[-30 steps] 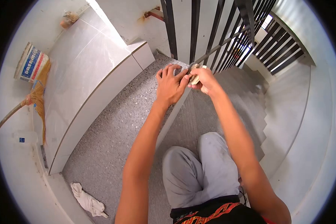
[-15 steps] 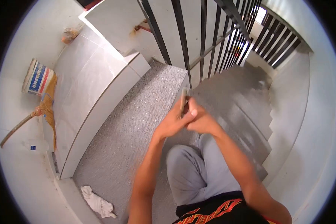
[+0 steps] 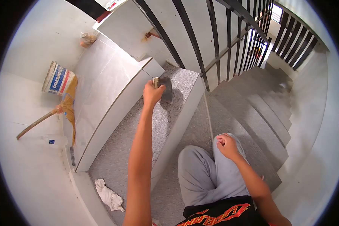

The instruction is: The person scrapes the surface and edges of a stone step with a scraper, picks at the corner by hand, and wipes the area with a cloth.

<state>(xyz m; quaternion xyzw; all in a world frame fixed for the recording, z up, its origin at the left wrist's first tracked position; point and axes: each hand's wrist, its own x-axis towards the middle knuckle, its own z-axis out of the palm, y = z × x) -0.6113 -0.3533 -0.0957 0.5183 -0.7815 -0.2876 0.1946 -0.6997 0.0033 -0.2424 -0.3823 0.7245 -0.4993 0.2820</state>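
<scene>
My left hand (image 3: 153,94) is stretched forward, its fingers closed round the pale handle of a scraper (image 3: 167,90). The scraper's wide dark blade points to the right, close over the speckled grey step (image 3: 139,130) near its far end. My right hand (image 3: 226,147) rests on my bent knee in grey trousers, fingers curled in, with nothing showing in them. A crumpled white cloth (image 3: 108,196) lies at the near left end of the step.
Left, on the tiled landing (image 3: 98,71), stand a paint bucket (image 3: 60,80) and a straw broom (image 3: 66,107). A clear bottle (image 3: 53,141) is by the wall. Black metal railings (image 3: 192,34) border the far side. Grey stairs (image 3: 245,101) descend at right.
Both hands were together in front of me around the scraper. Now the left hand has carried it forward and left over the step, and the right has drawn back to my knee.
</scene>
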